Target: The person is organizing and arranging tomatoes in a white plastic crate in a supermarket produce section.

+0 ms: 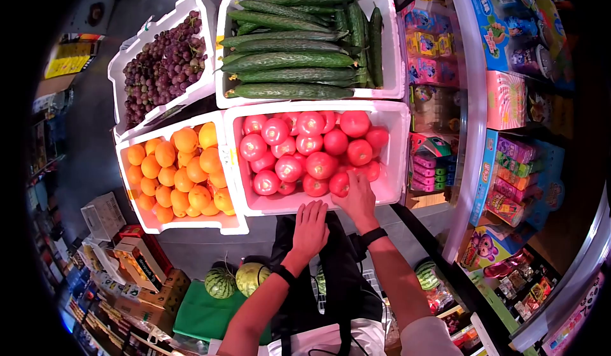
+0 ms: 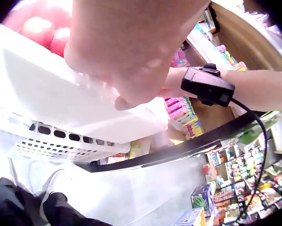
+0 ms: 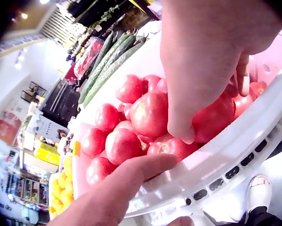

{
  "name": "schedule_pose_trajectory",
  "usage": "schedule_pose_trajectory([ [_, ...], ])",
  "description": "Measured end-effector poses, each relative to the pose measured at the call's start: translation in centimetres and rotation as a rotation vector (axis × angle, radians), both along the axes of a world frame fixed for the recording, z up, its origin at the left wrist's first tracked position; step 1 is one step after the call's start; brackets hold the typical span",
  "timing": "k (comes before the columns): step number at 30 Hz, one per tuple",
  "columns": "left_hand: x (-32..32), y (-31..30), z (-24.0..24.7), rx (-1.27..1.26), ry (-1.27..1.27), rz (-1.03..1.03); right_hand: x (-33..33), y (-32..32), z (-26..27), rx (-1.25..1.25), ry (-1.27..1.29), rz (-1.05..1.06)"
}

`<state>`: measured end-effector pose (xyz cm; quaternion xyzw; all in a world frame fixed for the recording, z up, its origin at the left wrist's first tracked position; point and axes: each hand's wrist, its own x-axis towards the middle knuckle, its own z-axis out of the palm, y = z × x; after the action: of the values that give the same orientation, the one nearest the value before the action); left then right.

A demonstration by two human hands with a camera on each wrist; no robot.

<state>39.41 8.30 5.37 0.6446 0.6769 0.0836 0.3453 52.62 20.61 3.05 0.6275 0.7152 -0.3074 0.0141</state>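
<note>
Red tomatoes (image 1: 310, 123) (image 3: 150, 113) fill a white foam box (image 1: 405, 146) (image 2: 75, 106). At its near right corner, my right hand (image 1: 358, 200) (image 3: 211, 56) reaches in, thumb and fingers curled around a tomato (image 1: 339, 184) (image 3: 214, 120). My left hand (image 1: 310, 228) (image 2: 127, 52) lies at the near rim, left of the right hand, fingers extended and holding nothing visible. In the right wrist view, one finger of the left hand (image 3: 117, 188) lies over the rim, beside a tomato (image 3: 174, 147). The left wrist view hides most left fingertips.
Cucumbers (image 1: 293, 60) fill the box behind the tomatoes; oranges (image 1: 184, 139) are to the left, grapes (image 1: 165, 63) at the back left. Packaged goods (image 1: 433, 50) line shelves on the right. A perforated white crate (image 2: 61, 143) supports the tomato box. Watermelons (image 1: 220, 282) sit below.
</note>
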Motion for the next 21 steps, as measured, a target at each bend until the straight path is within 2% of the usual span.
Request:
schedule_pose_trajectory([
  [21,-1.2,-0.3,0.0,0.022,-0.034,0.001,-1.4,-0.1,-1.9,-0.046,-0.127,0.033],
])
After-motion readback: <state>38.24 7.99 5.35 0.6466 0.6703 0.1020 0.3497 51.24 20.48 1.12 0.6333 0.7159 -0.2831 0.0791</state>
